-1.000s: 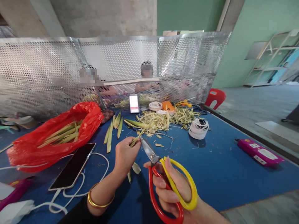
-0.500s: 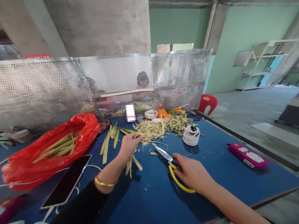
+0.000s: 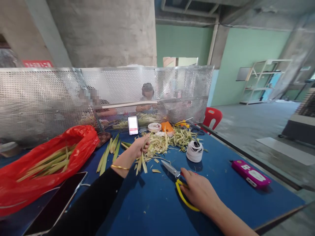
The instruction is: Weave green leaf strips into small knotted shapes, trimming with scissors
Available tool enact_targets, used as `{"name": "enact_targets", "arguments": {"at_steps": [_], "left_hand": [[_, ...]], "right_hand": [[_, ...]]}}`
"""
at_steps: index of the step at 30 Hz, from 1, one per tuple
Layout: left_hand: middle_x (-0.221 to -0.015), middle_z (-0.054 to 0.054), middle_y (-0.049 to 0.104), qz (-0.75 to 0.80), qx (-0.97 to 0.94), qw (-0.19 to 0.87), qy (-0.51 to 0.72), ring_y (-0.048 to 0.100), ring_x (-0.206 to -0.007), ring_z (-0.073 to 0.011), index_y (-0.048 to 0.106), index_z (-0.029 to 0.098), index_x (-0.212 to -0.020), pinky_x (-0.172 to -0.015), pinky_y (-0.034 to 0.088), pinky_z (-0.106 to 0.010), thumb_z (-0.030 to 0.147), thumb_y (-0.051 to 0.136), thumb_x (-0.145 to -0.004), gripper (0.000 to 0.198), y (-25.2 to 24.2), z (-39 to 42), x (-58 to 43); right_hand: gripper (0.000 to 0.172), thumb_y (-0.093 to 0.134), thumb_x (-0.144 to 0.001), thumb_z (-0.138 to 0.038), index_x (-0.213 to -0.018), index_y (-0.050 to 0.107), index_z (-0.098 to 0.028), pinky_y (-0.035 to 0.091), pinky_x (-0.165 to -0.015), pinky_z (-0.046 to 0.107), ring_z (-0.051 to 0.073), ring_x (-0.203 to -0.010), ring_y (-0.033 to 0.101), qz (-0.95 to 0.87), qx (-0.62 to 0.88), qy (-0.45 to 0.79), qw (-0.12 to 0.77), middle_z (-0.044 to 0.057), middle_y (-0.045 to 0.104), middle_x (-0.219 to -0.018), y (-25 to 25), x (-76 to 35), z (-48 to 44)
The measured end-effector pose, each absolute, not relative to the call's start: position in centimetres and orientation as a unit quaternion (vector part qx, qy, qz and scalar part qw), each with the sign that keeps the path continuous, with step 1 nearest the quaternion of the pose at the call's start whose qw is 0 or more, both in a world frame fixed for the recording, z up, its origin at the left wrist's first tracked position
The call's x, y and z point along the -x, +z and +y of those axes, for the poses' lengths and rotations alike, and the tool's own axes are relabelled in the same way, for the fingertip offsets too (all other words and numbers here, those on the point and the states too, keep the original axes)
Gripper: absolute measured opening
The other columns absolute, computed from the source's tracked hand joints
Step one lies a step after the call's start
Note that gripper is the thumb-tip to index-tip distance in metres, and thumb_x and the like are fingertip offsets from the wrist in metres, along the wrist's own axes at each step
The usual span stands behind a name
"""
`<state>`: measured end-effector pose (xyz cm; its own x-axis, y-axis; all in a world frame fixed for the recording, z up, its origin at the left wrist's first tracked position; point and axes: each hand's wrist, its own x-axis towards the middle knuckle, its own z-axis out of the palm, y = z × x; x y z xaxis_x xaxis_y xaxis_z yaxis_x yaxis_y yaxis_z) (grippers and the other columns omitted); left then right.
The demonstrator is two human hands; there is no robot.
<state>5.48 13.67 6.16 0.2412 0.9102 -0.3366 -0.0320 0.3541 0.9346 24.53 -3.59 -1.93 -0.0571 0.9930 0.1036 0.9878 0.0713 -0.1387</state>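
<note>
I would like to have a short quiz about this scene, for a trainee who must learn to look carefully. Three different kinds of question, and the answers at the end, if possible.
1. What does the right hand hold?
a) a phone
b) scissors
c) nothing

2. True or false: in this view, the white roll stands between the red bag and the purple device.

3. Fill in: Pale strips hang down from the ____ .

Key: 1. b; 2. true; 3. left hand
</note>
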Motion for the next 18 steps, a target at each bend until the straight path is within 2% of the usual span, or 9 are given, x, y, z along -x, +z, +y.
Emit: {"name": "enact_targets", "arguments": {"at_steps": [2,3,6,7,9,11,13,15,18], "left_hand": [[-0.056,0.004,0.047,0.473,-0.415,0.68,0.376,0.037,-0.038,-0.003,0.06,0.007,-0.088,-0.033,0.026,-0.015,0.019,0.05,-0.088,0.016,6.2,11.7,-4.0],[-0.054,0.005,0.045,0.459,-0.402,0.692,0.387,0.035,-0.037,-0.0025,0.061,0.007,-0.086,-0.031,0.024,-0.014,0.016,0.048,-0.088,0.016,6.2,10.6,-3.3],[-0.056,0.003,0.049,0.425,-0.358,0.71,0.434,0.045,-0.042,-0.0039,0.061,0.008,-0.087,-0.036,0.034,-0.013,0.014,0.048,-0.088,0.014,5.9,7.4,-1.6],[-0.059,0.001,0.053,0.417,-0.343,0.711,0.45,0.051,-0.047,-0.0054,0.061,0.008,-0.087,-0.043,0.043,-0.015,0.014,0.048,-0.088,0.014,5.8,6.5,-1.2],[-0.071,-0.003,0.063,0.403,-0.319,0.709,0.483,0.061,-0.061,-0.0086,0.061,0.009,-0.091,-0.063,0.053,-0.02,0.012,0.048,-0.088,0.014,5.4,5.1,-0.7],[-0.087,-0.008,0.068,0.365,-0.285,0.717,0.52,0.066,-0.077,-0.0126,0.06,0.01,-0.093,-0.078,0.053,-0.025,0.01,0.047,-0.087,0.014,4.9,4.2,-0.3],[-0.095,-0.009,0.069,0.344,-0.276,0.715,0.543,0.066,-0.088,-0.0146,0.06,0.012,-0.095,-0.083,0.051,-0.026,0.012,0.047,-0.088,0.015,4.5,3.7,0.0],[-0.099,-0.009,0.07,0.345,-0.295,0.702,0.549,0.065,-0.092,-0.0153,0.061,0.014,-0.095,-0.081,0.05,-0.024,0.015,0.05,-0.086,0.014,4.0,3.5,0.5],[-0.095,-0.011,0.071,0.379,-0.321,0.67,0.552,0.067,-0.083,-0.0163,0.061,0.012,-0.098,-0.072,0.05,-0.024,0.019,0.056,-0.083,0.018,3.5,3.5,1.4]], "right_hand": [[0.035,0.057,-0.079,-0.019,-0.114,0.056,-0.014,0.046,-0.064,0.031,0.028,-0.083,0.066,-0.736,0.675,0.002,0.054,0.014,0.067,-0.096,-1.2,-24.8,-2.7],[0.03,0.058,-0.078,-0.018,-0.108,0.06,-0.014,0.045,-0.063,0.031,0.028,-0.082,0.066,-0.742,0.67,-0.007,0.031,0.014,0.067,-0.093,-0.7,-24.8,-2.3],[0.014,0.065,-0.072,-0.012,-0.087,0.067,-0.012,0.044,-0.065,0.032,0.03,-0.084,0.064,-0.769,0.638,-0.048,-0.016,0.016,0.066,-0.089,1.7,-23.4,-1.0],[0.013,0.065,-0.073,-0.012,-0.086,0.066,-0.012,0.044,-0.066,0.032,0.029,-0.085,0.063,-0.783,0.619,-0.065,0.008,0.016,0.066,-0.088,2.6,-22.4,-0.6],[0.016,0.058,-0.082,-0.018,-0.096,0.064,-0.016,0.044,-0.068,0.031,0.025,-0.084,0.063,-0.818,0.559,-0.06,0.123,0.011,0.066,-0.092,4.3,-20.1,0.1],[0.018,0.052,-0.088,-0.03,-0.1,0.061,-0.02,0.044,-0.069,0.029,0.022,-0.085,0.063,-0.824,0.512,0.009,0.243,0.007,0.067,-0.091,5.1,-17.4,0.7],[0.022,0.05,-0.088,-0.039,-0.095,0.06,-0.021,0.044,-0.065,0.027,0.02,-0.078,0.064,-0.795,0.511,0.107,0.311,0.004,0.068,-0.084,5.0,-15.0,1.3],[0.022,0.051,-0.086,-0.039,-0.081,0.058,-0.019,0.044,-0.058,0.026,0.019,-0.064,0.064,-0.777,0.502,0.211,0.315,0.003,0.067,-0.072,4.3,-13.3,2.0],[0.024,0.048,-0.085,-0.037,-0.07,0.052,-0.019,0.043,-0.045,0.023,0.013,-0.043,0.058,-0.715,0.476,0.396,0.324,0.0,0.063,-0.063,3.2,-12.4,2.9]]}}
